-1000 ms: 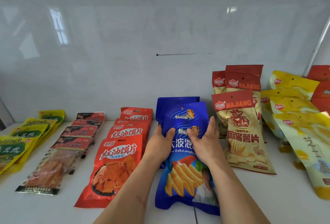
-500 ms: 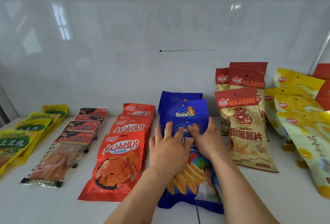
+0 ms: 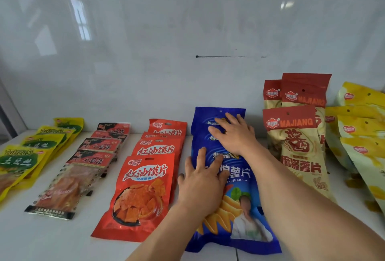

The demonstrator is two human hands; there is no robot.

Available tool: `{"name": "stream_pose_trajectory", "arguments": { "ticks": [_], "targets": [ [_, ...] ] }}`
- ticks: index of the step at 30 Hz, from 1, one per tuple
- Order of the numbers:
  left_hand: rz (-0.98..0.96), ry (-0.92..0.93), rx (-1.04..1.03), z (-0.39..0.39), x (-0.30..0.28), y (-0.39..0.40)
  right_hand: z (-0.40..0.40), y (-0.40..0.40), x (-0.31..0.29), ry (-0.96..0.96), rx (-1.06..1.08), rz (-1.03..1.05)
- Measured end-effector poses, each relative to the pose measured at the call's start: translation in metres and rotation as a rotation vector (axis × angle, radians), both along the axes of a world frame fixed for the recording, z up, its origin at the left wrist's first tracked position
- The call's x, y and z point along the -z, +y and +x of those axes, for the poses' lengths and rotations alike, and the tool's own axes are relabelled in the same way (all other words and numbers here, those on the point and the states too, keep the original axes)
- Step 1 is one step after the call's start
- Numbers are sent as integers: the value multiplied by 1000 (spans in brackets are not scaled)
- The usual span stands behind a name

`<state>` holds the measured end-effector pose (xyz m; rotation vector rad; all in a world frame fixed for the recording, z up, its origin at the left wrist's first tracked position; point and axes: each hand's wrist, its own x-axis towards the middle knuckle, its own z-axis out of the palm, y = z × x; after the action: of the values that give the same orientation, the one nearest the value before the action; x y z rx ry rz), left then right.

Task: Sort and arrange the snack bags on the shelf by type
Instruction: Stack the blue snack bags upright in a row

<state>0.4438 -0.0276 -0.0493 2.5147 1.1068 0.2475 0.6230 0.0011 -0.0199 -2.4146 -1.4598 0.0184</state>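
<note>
Step in hand, as I read it, is squaring the blue chip bags [image 3: 220,177] between red and Majiang rows — left hand [image 3: 201,185] and right hand [image 3: 234,135] pressing flat, fingers straight — next: align edges.

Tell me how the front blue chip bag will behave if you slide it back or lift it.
The front blue chip bag looks glossy, so it would probably slide easily on the smooth white shelf. It seems puffy and crinkled under the flat left hand, so likely light, floppy, its chips crushable. The right hand rests on the blue bags behind it.
</note>
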Motion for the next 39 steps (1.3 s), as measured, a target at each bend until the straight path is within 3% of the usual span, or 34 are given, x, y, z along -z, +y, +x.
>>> {"name": "stream_pose_trajectory", "arguments": {
  "ticks": [18, 28, 39],
  "targets": [
    [-54, 42, -9, 3, 1, 6, 7, 19, 17, 109, 57, -173],
    [-14, -23, -25, 1, 0, 7, 4, -14, -15, 160, 9, 170],
    [-54, -180, -71, -7, -6, 5, -34, -98, 29, 504, 112, 356]
  ]
}}
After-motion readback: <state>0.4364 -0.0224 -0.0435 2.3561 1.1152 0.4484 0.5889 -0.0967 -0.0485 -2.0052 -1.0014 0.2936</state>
